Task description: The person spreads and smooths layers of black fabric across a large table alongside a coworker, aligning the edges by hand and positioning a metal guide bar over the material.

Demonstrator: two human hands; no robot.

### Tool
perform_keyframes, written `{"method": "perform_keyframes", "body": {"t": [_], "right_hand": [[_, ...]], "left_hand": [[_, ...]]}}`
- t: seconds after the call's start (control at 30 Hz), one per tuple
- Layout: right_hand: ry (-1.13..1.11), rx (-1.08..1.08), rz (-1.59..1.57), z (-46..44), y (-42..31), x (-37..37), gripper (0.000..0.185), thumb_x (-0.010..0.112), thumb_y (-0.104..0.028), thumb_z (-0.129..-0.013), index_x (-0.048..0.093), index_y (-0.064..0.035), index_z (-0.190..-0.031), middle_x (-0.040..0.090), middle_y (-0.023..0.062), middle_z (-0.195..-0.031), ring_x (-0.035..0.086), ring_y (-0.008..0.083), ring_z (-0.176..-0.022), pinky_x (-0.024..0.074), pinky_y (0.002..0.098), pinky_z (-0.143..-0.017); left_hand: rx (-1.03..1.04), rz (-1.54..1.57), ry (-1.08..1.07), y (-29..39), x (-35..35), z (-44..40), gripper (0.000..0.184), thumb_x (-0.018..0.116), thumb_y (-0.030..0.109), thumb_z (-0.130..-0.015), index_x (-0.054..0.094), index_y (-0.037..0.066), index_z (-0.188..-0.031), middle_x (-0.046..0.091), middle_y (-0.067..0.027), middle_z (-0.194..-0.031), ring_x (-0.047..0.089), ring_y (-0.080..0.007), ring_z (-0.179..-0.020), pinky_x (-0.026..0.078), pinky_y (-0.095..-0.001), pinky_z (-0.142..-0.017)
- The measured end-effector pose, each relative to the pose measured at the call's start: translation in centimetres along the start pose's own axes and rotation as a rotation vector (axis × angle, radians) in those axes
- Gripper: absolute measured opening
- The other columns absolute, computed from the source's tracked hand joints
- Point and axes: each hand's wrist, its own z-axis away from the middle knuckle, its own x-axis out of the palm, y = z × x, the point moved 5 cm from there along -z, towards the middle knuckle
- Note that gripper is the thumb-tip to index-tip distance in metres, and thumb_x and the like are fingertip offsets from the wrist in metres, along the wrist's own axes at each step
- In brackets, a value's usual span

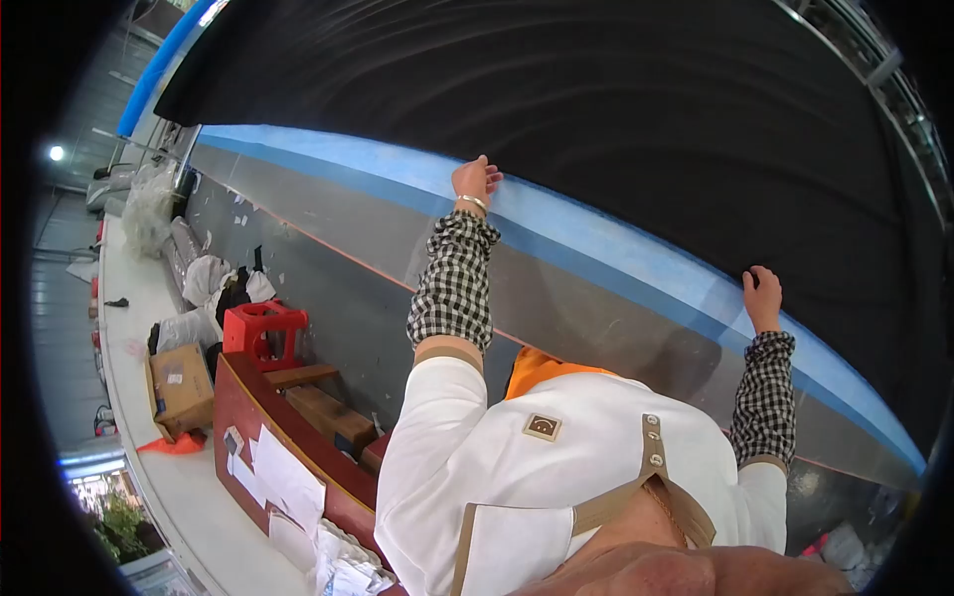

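A large sheet of black fabric [616, 109] spreads over the surface in front of me. Along its near side runs a light-blue layer [586, 233] with a darker blue band, beside a grey table edge. My left hand [477, 180] is at the fabric's near edge, left of the middle, its fingers curled closed on the edge. Farther right, my right hand [763, 299] is at the same edge, with bent fingers closed on the fabric. The fingertips of both hands are partly hidden. Checked sleeve covers are on both forearms, and a bracelet circles the left wrist.
At the left stand a red plastic stool [264, 333], a cardboard box [181, 390] and a dark red desk [288, 447] with white papers [283, 469]. Plastic-wrapped bundles [187, 260] lie along the wall. Scraps are scattered on the grey floor [343, 298].
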Motion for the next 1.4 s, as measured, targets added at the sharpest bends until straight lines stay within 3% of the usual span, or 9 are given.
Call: {"method": "perform_keyframes", "body": {"t": [0.5, 0.57, 0.63, 0.7, 0.8, 0.87, 1.07, 1.3, 1.4], "right_hand": [[0.264, -0.068, -0.181, -1.0, -11.2, 2.4, 0.022, 0.072, -0.018, -0.083, 0.072, -0.0077, -0.102, 0.071, 0.0106, -0.097, 0.065, 0.0327, -0.095, 0.0495, 0.0445, -0.082], [0.237, -0.089, -0.521, -2.4, -16.9, 4.1, 0.020, 0.072, -0.021, -0.087, 0.072, -0.0075, -0.102, 0.072, 0.0087, -0.095, 0.067, 0.0257, -0.082, 0.0518, 0.0394, -0.074], [-0.216, 0.323, -1.236, -3.1, -18.9, 8.5, 0.038, 0.066, -0.039, -0.096, 0.068, -0.0037, -0.109, 0.070, 0.0072, -0.097, 0.067, 0.0153, -0.080, 0.0526, 0.0305, -0.066], [-0.361, 0.727, -1.600, -4.1, -20.0, 8.5, 0.048, 0.065, -0.045, -0.096, 0.064, -0.0006, -0.114, 0.069, 0.0122, -0.099, 0.068, 0.0178, -0.082, 0.0533, 0.0317, -0.066], [-0.013, 0.976, -2.058, -7.8, -14.0, 9.6, 0.051, 0.064, -0.049, -0.095, 0.062, 0.0003, -0.110, 0.068, 0.0152, -0.100, 0.067, 0.0195, -0.083, 0.0529, 0.0322, -0.066], [0.261, 1.068, -2.017, -10.0, -6.5, 9.5, 0.044, 0.064, -0.044, -0.096, 0.062, -0.0017, -0.107, 0.068, 0.0135, -0.102, 0.067, 0.0195, -0.083, 0.0529, 0.0333, -0.067], [0.808, 1.207, -1.790, -3.4, 9.1, 5.1, 0.022, 0.067, -0.027, -0.093, 0.064, -0.0067, -0.102, 0.069, 0.0047, -0.091, 0.065, 0.0177, -0.078, 0.0488, 0.0321, -0.063], [0.365, 1.008, -1.673, -3.4, 1.8, 1.3, 0.021, 0.071, -0.024, -0.089, 0.067, -0.0033, -0.089, 0.068, 0.0062, -0.081, 0.060, 0.0155, -0.063, 0.0449, 0.0292, -0.052], [0.342, 1.000, -1.870, -3.8, 0.0, 2.7, 0.022, 0.070, -0.023, -0.091, 0.066, -0.0018, -0.094, 0.068, 0.0066, -0.086, 0.061, 0.0168, -0.067, 0.0462, 0.0303, -0.053]], "left_hand": [[-0.050, -0.020, -0.197, 7.3, 1.7, -3.7, 0.026, 0.078, 0.026, -0.086, 0.064, 0.004, -0.092, 0.066, -0.0097, -0.074, 0.059, -0.0149, -0.053, 0.038, -0.0249, -0.041], [-0.046, 0.025, -0.341, 9.0, 2.6, -4.9, 0.026, 0.078, 0.018, -0.085, 0.068, 0.005, -0.106, 0.067, -0.0088, -0.087, 0.066, -0.0175, -0.074, 0.051, -0.0290, -0.056], [1.019, -1.085, -0.328, 12.2, 6.0, -0.7, 0.051, 0.070, -0.003, -0.081, 0.061, 0.001, -0.131, 0.071, -0.0157, -0.113, 0.067, -0.0287, -0.105, 0.052, -0.0368, -0.096], [1.036, -0.850, -0.373, 11.7, 6.9, -2.9, 0.044, 0.067, -0.003, -0.085, 0.059, -0.003, -0.127, 0.068, -0.0166, -0.122, 0.065, -0.0264, -0.109, 0.050, -0.0389, -0.101], [0.521, -0.217, -0.584, 13.0, 11.0, -1.5, 0.023, 0.056, 0.010, -0.098, 0.060, -0.003, -0.117, 0.067, -0.0110, -0.116, 0.062, -0.0187, -0.101, 0.049, -0.0316, -0.083], [0.189, 0.156, -0.637, 13.8, 14.4, 0.3, 0.024, 0.054, 0.021, -0.103, 0.062, 0.000, -0.112, 0.067, -0.0058, -0.112, 0.060, -0.0153, -0.095, 0.045, -0.0262, -0.073], [0.207, 0.197, -0.675, 10.1, 9.9, -1.3, 0.027, 0.061, 0.025, -0.098, 0.064, 0.002, -0.112, 0.070, -0.0051, -0.111, 0.063, -0.0170, -0.094, 0.046, -0.0285, -0.071], [1.017, -0.576, -0.153, 14.5, 2.4, -2.6, 0.044, 0.066, -0.006, -0.084, 0.056, -0.006, -0.126, 0.066, -0.0175, -0.115, 0.065, -0.0252, -0.102, 0.055, -0.0358, -0.090], [1.011, -0.605, -0.132, 15.5, 0.7, -3.8, 0.048, 0.069, -0.005, -0.082, 0.056, -0.006, -0.128, 0.066, -0.0180, -0.116, 0.065, -0.0249, -0.104, 0.056, -0.0345, -0.089]]}}
